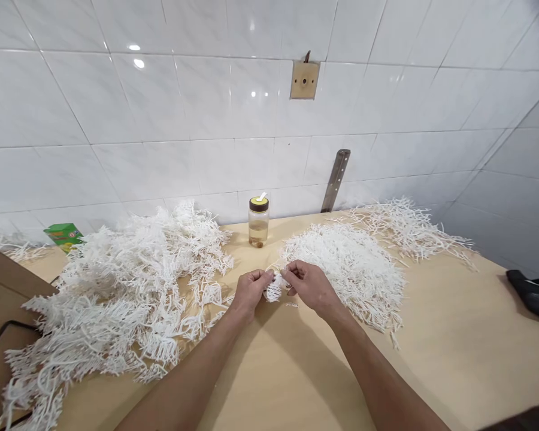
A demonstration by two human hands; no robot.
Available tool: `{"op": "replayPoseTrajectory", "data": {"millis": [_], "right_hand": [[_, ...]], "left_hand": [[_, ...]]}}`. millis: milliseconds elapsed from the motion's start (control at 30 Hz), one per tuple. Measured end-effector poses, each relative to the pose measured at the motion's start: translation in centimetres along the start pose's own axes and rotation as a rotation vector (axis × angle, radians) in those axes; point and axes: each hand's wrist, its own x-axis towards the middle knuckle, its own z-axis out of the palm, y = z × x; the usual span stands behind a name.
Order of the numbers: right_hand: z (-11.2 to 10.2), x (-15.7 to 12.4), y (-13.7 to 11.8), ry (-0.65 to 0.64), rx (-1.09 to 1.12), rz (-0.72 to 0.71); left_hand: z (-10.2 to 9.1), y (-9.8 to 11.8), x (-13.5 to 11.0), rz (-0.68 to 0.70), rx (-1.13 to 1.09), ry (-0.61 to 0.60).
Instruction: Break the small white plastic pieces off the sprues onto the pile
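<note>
- While the left grip (250, 290) pinches a white piece (273, 290) between the piles, above the counter (449, 353), the right grip (312, 287) pinches its right edge.
- Right pile (348, 272): loose strands, apparently done.
- Left pile (130, 281): branching pieces, apparently outstanding, substantial.

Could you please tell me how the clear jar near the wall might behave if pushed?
The clear jar would probably roll if knocked over, given its round body. The yellowish liquid inside would likely slosh and add some weight low down.
</note>
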Motion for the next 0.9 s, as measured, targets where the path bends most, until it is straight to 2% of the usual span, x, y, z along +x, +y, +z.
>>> {"op": "replayPoseTrajectory", "data": {"millis": [100, 300, 400, 567, 733, 900], "right_hand": [[0.1, 0.0, -0.1, 0.07, -0.035, -0.045], [0.5, 0.3, 0.3, 0.235, -0.114, -0.162], [0.3, 0.3, 0.2, 0.252, -0.067, -0.172], [0.2, 0.3, 0.2, 0.144, 0.117, -0.118], [0.2, 0.1, 0.3, 0.045, -0.02, -0.04], [0.0, -0.3, -0.4, 0.038, -0.133, -0.103]], "left_hand": [[0.0, -0.1, 0.1, -0.006, -0.024, -0.005], [0.1, -0.6, -0.1, -0.052, -0.071, -0.237], [0.4, -0.6, -0.3, -0.095, -0.144, -0.276], [0.4, -0.5, -0.1, -0.086, -0.274, -0.228], [0.2, -0.9, 0.1, -0.029, -0.279, -0.138], [0.2, -1.1, 0.1, -0.014, -0.284, -0.103]]}}
